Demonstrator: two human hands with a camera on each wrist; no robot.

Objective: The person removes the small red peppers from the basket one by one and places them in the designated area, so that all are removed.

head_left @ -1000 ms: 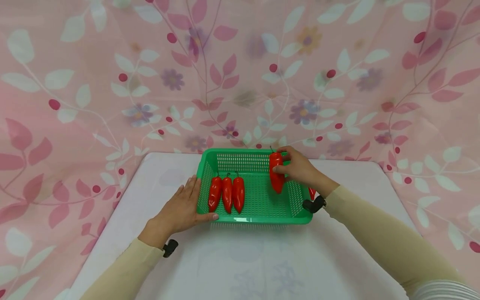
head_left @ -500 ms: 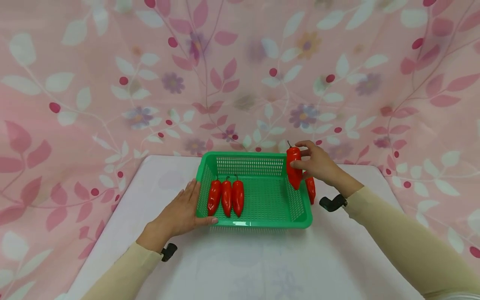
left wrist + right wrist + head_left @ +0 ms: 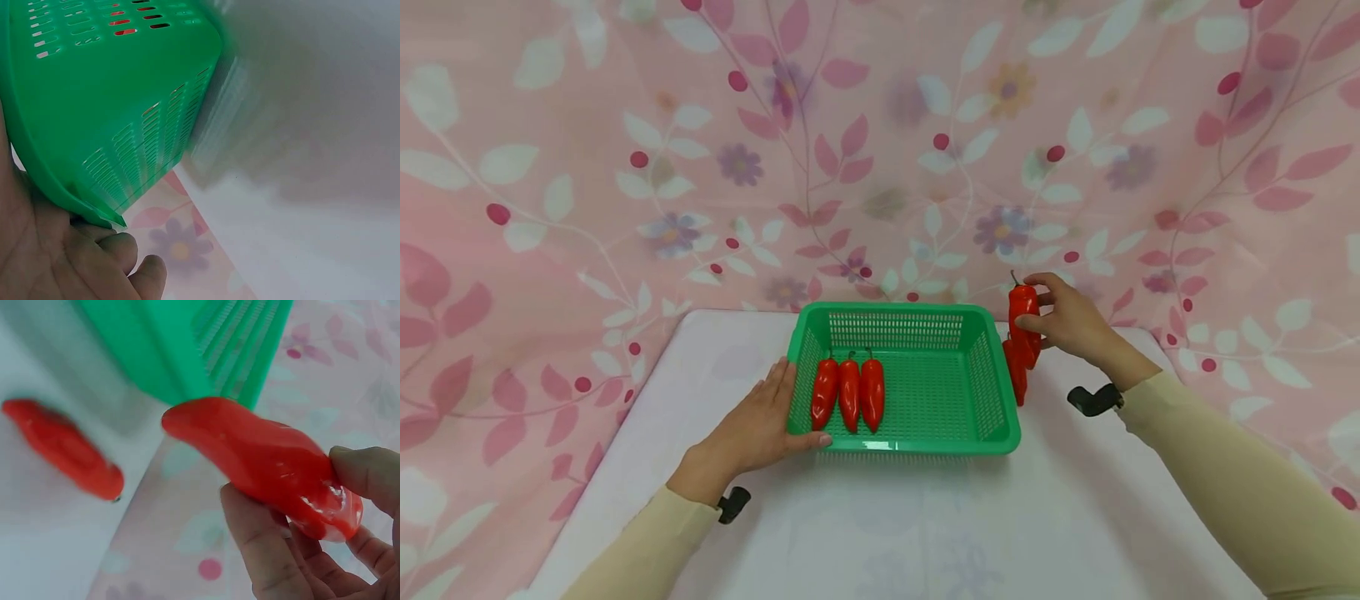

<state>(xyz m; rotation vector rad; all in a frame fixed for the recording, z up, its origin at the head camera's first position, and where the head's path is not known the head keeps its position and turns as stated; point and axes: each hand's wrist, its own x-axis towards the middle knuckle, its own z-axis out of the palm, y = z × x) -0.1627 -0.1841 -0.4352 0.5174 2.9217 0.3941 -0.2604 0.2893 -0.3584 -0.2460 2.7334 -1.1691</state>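
My right hand (image 3: 1075, 321) pinches a red pepper (image 3: 1024, 315) between thumb and fingers, stem up, outside the basket's right end. In the right wrist view the held pepper (image 3: 269, 462) is glossy, its tip pointing away from the palm. Another red pepper (image 3: 1017, 375) lies on the table close by the basket's right side, partly covered by the held one in the head view. Straight fingers of my left hand (image 3: 747, 432) rest along the left side of the green basket (image 3: 917, 447), the thumb on its front rim. Three red peppers (image 3: 849, 396) lie side by side inside, at the left.
The basket stands on a white-covered table (image 3: 887, 525). Behind it hangs a pink floral cloth (image 3: 880, 167). The basket's raised, slotted walls (image 3: 94, 112) stand between the peppers inside and the one on the table.
My right hand has carried the pepper from above the basket's right part, over its right rim, to outside the basket. The left hand and the three peppers inside stay in place.
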